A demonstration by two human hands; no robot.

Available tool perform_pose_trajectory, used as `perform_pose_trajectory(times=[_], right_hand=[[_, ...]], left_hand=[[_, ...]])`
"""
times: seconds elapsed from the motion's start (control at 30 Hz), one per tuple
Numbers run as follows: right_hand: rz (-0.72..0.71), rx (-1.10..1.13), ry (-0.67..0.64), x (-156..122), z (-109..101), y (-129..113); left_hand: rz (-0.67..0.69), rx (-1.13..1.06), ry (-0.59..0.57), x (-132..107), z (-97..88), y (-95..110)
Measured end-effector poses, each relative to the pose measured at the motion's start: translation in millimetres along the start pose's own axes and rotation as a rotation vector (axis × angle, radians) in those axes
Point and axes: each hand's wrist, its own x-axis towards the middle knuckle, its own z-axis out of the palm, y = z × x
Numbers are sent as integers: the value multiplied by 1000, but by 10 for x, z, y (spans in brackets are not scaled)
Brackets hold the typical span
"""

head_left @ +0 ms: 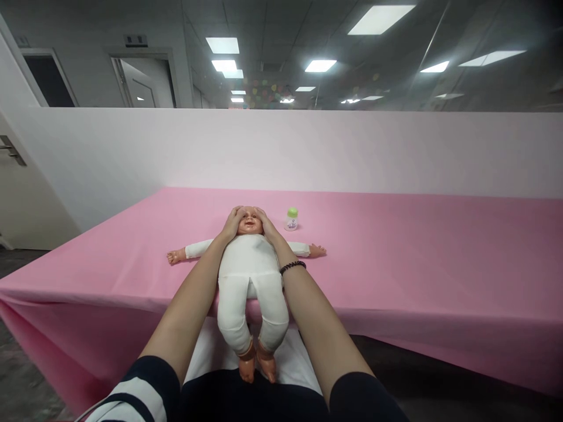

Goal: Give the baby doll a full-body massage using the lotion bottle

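Observation:
A baby doll [250, 258] with a white cloth body lies on its back, head away from me. Its arms stretch out to both sides, and its feet hang past the table's front edge towards my lap. My left hand [232, 224] is wrapped round the left side of the doll's head, fingers curving over the brow. On the opposite side my right hand [267, 224] cups the head in the same way. Between the palms the doll's lower face shows, while the fingers cover most of the forehead. Just right of my right hand stands a small jar [291, 220] with a green lid.
A pink cloth [417, 252] covers the table and drapes over its front edge. Behind the table runs a white half wall [308, 149] with glass above it. To the left is a door with a metal handle [12, 150].

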Motion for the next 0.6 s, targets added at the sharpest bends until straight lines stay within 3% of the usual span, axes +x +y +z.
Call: perform_pose_trajectory(times=[0.2, 0.6], right_hand=[[23, -55, -10, -61, -6, -48], [16, -48, -13, -123, 22, -108]], left_hand=[[-39, -17, -13, -94, 7, 80], [-69, -46, -22, -65, 3, 64]])
